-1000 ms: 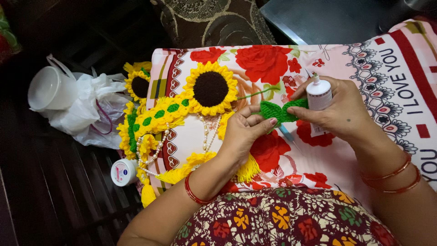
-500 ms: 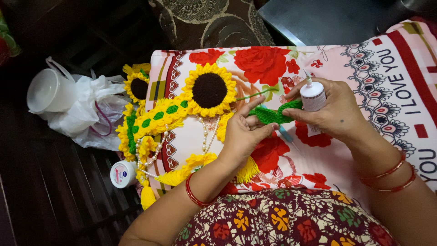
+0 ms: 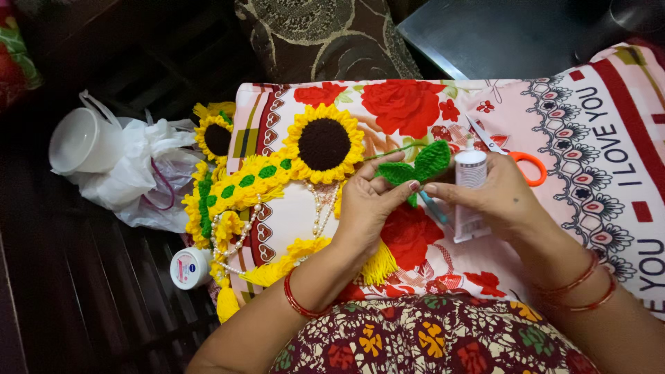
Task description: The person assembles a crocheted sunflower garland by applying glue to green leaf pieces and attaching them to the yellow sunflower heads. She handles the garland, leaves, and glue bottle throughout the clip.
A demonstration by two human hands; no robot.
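Between the two hands sit the green crochet leaves (image 3: 415, 166), pinched by the left hand (image 3: 370, 201); the right hand (image 3: 495, 197) grips a white glue tube (image 3: 470, 190) just beside them, and squeezing hard could smear glue onto the floral pillow (image 3: 589, 145) below

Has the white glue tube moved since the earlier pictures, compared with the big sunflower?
Yes. The tube in the right hand has dropped lower, from level with the sunflower to below it.
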